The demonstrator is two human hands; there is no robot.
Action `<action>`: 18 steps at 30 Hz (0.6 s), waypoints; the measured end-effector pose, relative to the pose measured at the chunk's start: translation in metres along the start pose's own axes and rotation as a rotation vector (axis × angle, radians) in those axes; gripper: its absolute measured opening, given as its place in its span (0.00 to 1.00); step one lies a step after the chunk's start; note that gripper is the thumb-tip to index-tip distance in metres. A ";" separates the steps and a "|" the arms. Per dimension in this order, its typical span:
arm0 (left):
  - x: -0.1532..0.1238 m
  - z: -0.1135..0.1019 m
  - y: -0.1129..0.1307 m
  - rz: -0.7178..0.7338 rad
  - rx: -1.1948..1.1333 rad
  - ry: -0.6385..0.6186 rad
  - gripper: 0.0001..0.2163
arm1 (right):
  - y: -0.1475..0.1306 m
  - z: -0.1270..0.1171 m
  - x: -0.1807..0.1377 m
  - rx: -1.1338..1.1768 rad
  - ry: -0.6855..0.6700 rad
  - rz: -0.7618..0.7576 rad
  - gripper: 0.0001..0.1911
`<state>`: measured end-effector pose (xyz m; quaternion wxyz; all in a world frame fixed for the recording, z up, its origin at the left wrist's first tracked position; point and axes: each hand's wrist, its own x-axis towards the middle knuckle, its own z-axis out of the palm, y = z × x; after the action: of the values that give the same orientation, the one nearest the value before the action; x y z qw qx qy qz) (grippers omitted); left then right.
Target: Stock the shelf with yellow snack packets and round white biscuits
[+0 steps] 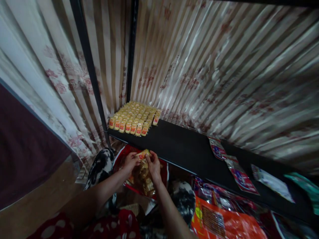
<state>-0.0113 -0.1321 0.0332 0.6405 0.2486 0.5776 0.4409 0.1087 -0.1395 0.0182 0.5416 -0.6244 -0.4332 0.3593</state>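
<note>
Two-handed, pinching a packet near its ends between left hand and right hand, over the open bag beside a shelf holding rows of like packets; best gripped lightly, probably, to avoid crushing it or creasing its wrapping.

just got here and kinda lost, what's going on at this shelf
A person holds a small yellow wrapped packet with a red label in the fingers of the left hand and right hand, above an open red bag with more wrapped packets inside. Similar yellow packets stand in close rows at the left end of the flat black shelf.
</note>
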 end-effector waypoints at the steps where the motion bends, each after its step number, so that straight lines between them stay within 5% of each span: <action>1: -0.002 0.005 0.003 0.007 -0.023 -0.008 0.08 | -0.002 -0.001 0.002 0.013 0.002 -0.001 0.22; 11: 0.003 0.063 0.023 0.047 -0.113 -0.029 0.04 | -0.008 -0.013 0.029 -0.031 0.006 -0.008 0.17; 18: 0.028 0.090 0.036 0.059 0.048 -0.067 0.08 | -0.007 -0.024 0.077 -0.136 0.094 -0.083 0.21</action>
<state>0.0636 -0.0740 0.0672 0.6402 0.2953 0.5585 0.4371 0.1584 -0.0761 0.0303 0.5321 -0.6576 -0.4561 0.2765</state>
